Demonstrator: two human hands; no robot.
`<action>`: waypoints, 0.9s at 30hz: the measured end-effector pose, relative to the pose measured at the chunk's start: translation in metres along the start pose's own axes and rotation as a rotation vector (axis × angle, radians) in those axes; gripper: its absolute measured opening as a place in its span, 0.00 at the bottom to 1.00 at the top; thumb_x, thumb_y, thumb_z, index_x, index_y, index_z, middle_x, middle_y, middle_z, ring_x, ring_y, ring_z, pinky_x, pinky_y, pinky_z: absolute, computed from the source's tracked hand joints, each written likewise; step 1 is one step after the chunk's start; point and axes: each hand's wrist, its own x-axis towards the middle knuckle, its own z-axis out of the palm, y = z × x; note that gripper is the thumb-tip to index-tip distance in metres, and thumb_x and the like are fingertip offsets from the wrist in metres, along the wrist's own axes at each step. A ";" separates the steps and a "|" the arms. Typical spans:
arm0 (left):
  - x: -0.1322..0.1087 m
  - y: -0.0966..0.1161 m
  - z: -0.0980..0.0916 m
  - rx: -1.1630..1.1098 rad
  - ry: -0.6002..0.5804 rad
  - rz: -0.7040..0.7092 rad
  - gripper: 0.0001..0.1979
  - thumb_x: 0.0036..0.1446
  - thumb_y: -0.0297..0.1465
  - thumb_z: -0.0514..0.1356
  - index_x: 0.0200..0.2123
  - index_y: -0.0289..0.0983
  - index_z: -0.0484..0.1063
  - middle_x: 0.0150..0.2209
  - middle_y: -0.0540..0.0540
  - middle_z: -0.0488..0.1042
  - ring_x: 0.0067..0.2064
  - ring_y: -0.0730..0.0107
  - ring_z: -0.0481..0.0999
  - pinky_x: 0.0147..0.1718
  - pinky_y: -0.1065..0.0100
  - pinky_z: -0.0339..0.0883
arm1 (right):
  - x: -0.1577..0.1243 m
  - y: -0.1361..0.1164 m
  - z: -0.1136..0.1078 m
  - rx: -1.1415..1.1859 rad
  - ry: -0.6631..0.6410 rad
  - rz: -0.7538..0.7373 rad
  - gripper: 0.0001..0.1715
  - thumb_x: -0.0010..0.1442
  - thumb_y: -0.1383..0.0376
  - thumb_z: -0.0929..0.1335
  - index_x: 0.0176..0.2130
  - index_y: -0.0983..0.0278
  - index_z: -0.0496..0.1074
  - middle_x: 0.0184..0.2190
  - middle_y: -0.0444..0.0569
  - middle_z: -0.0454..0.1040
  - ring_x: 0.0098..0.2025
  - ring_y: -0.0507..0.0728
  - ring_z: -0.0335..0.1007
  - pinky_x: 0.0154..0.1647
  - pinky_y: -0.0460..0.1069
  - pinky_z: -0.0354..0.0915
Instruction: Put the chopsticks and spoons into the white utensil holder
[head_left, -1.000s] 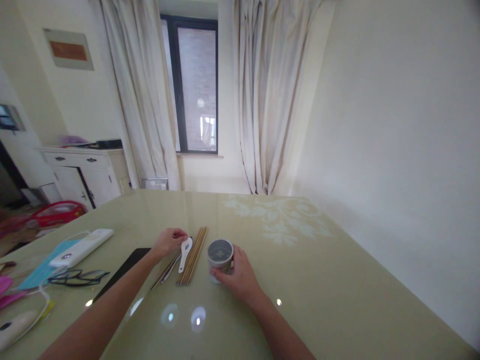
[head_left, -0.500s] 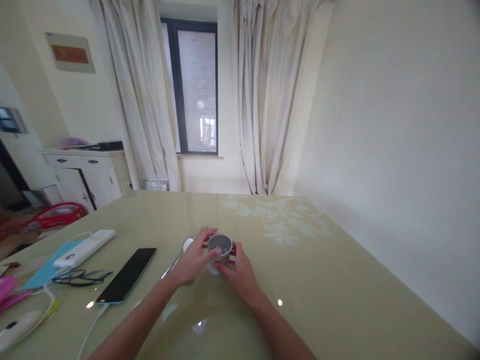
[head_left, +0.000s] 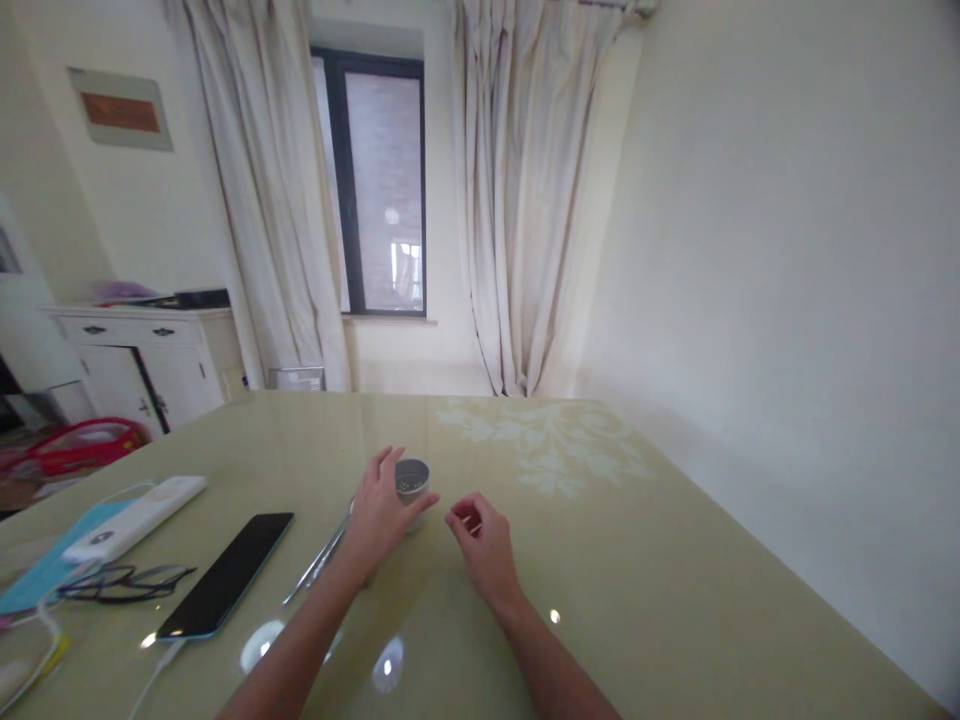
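1. Here's the big pale-green glossy table [head_left: 675, 600], its far edge running below the window, a leafy pattern [head_left: 551, 440] spreading by the far right corner.

2. And the left hand [head_left: 380, 505], out in the middle, well in from both side edges: fingers spread at the cup's left, thumb crossing in front. Is it gripping or merely cradling? I cannot tell.

3. Over to the right hand [head_left: 486, 545], just right of the cup, apart from it. Fingers curled inward, thumb close to the forefinger; no held thing that I can make out, and whether the tips meet I can't say.

4. Now the dark phone [head_left: 229, 573], flat toward the table's left edge, a white cable [head_left: 154, 680] at its near end.

5. Nearer that left edge, a long white device [head_left: 139, 518] lies partly over a blue sheet [head_left: 45, 560].

6. Here's the grey cup [head_left: 412, 484], mouth up between the left thumb and fingers, nearer the far edge than the phone. My judgement: its handling looks partway along. It's upright and the right hand is clear, but the left isn't away from it.

7. Folded dark glasses [head_left: 124, 583] sit left of the phone.

8. Finally, slim silvery utensils [head_left: 319, 560] beside the left forearm, outside the cup; I'd call those not dealt with.
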 end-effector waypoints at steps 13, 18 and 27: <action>-0.055 0.071 0.055 -0.703 -0.472 -0.033 0.19 0.65 0.47 0.59 0.43 0.42 0.85 0.44 0.44 0.85 0.49 0.55 0.81 0.52 0.60 0.72 | -0.012 0.009 -0.012 -0.140 -0.262 -0.148 0.09 0.53 0.69 0.68 0.30 0.61 0.79 0.30 0.50 0.81 0.34 0.60 0.76 0.37 0.52 0.70; -0.064 0.056 0.050 -0.920 -0.601 -0.246 0.24 0.61 0.52 0.60 0.42 0.40 0.85 0.47 0.42 0.84 0.49 0.54 0.79 0.42 0.63 0.73 | -0.022 0.008 -0.006 -0.049 -0.325 -0.084 0.11 0.47 0.71 0.67 0.33 0.61 0.75 0.28 0.45 0.74 0.30 0.56 0.70 0.30 0.48 0.64; -0.069 0.059 0.051 -1.129 -0.670 -0.209 0.24 0.64 0.50 0.57 0.35 0.35 0.80 0.34 0.44 0.76 0.38 0.61 0.74 0.40 0.62 0.69 | -0.023 0.012 -0.008 0.019 -0.471 0.039 0.18 0.46 0.71 0.68 0.24 0.58 0.53 0.21 0.35 0.54 0.25 0.49 0.51 0.25 0.45 0.49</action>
